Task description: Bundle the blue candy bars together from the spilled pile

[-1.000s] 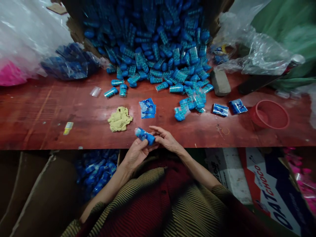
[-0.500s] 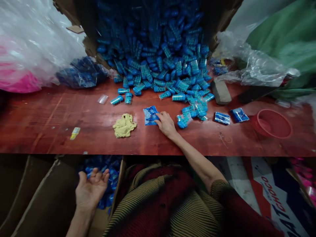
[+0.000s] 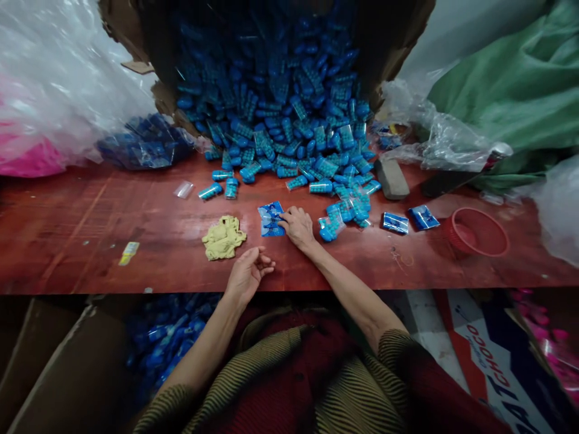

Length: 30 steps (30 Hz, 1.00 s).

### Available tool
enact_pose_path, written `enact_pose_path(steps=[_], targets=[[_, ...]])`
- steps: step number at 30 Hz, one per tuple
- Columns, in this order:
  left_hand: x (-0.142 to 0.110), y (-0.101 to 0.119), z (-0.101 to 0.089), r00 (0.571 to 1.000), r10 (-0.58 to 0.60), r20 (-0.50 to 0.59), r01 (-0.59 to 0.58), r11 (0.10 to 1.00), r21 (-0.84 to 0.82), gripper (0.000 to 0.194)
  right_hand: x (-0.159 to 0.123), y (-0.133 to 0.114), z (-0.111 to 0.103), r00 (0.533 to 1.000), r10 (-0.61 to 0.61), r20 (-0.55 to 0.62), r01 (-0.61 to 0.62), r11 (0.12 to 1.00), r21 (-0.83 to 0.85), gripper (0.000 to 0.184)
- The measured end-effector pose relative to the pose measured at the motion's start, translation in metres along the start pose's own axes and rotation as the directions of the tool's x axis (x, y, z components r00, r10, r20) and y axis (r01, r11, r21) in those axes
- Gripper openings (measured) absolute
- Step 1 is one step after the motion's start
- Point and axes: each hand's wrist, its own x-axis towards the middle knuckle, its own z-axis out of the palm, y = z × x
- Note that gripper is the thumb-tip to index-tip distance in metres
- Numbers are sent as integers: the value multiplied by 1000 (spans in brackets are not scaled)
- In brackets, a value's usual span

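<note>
My right hand (image 3: 298, 229) rests on the table with thumb and forefinger closed at the right edge of a flat blue printed sheet (image 3: 270, 219), perhaps a small stack. Below it, near the table's front edge, my left hand (image 3: 248, 274) is held with its fingers loosely bent and apart, nothing in it. To the left of the sheet lies a crumpled yellow cloth (image 3: 224, 238). Several small bottles (image 3: 339, 214) with blue caps and blue pellets lie to the right of my right hand, some in clear film.
A large heap of such bottles (image 3: 280, 132) spills from a torn cardboard box (image 3: 402, 36) behind. To the right are two blue packs (image 3: 395, 223), a grey block (image 3: 392, 179) and a red basket (image 3: 477, 232). An open box of blue-capped items (image 3: 167, 337) stands below the table's left edge.
My left hand has risen from over the box below the table to the table's front edge, moving right. My right hand stays at the blue sheet. The view has shifted slightly.
</note>
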Motion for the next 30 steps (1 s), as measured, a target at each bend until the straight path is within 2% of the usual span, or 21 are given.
enact_pose_path(steps=[5,9,13,16,18,19,21,23,25,27,30], targets=[[13,-1,9,1000,9,-25,-8,999,35,14,-2,-2,6,999,-12,-48,11,1000,-16,31],[18,-3,14,997,56,-51,-53,998,41,24,-12,-7,-3,994,-39,-99,41,999,18,32],[25,-2,20,991,127,-41,-125,991,38,32,-39,-19,-18,981,-91,-173,111,988,108,34],[27,-1,21,991,129,-40,-128,991,26,32,-55,-26,-23,975,-122,-187,171,947,272,29],[27,-2,22,991,128,-26,-128,992,-1,31,-58,-27,-22,980,-58,-188,145,858,493,24],[26,-2,22,991,133,-14,-133,991,-17,32,-58,-26,-20,987,10,-160,94,774,627,27],[24,-3,24,988,152,11,-151,988,-42,32,-54,-25,-15,990,137,-15,-59,518,853,38],[22,-5,25,985,171,21,-170,984,-48,31,-49,-25,-10,974,168,153,-192,252,948,34],[21,-7,27,983,180,18,-179,983,-30,31,-47,-26,-8,960,166,226,-243,92,966,25],[20,-8,28,983,184,11,-184,983,7,29,-46,-27,-7,954,182,238,-251,53,967,21],[20,-11,31,973,227,-36,-225,973,51,28,-46,-29,-5,950,204,237,-266,132,955,17]])
